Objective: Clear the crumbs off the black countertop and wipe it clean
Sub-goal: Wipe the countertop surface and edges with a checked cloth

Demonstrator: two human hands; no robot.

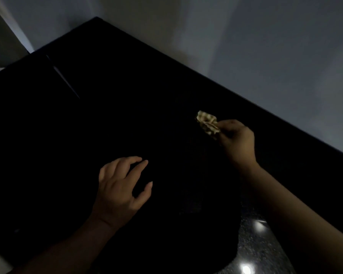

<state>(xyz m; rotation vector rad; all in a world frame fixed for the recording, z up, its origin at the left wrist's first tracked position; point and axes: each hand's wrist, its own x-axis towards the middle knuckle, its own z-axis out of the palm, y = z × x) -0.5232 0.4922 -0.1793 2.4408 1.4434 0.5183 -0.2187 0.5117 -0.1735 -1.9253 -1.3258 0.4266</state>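
Note:
The black countertop (117,95) fills most of the dim view and slants from upper left to lower right. My right hand (237,140) pinches a small crumpled pale checked cloth (207,123) just above the counter's middle right. My left hand (121,186) hovers over the counter's centre, fingers spread and loosely bent, holding nothing. No crumbs are visible in the darkness.
A grey wall (265,46) runs along the counter's far edge. A thin pale line (65,80) crosses the counter at the upper left. Speckled stone with bright light reflections (251,252) shows at the bottom right, beside a large dark rounded shape (186,224).

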